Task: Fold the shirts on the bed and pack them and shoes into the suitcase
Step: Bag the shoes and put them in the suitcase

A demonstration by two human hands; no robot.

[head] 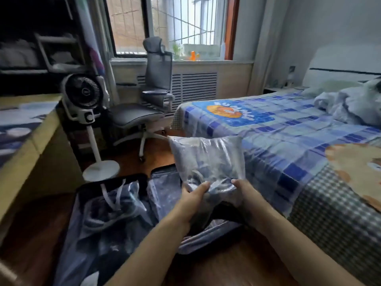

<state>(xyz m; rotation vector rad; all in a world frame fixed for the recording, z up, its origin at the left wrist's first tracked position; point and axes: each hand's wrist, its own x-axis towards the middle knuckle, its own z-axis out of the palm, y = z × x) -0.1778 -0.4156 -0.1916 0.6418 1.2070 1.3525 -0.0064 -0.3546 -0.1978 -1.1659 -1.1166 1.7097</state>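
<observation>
Head view: both hands (left (192, 200), right (245, 195)) around plastic bag (208, 159), arms outstretched.

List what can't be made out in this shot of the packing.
- Head view: contents of the plastic bag, gripped by the left hand and right hand, blurred behind glare; something dark.
- Suitcase: near side cut off by the bottom edge, right half hidden by bag and forearms.
- Bed: cut off at the right edge.
</observation>
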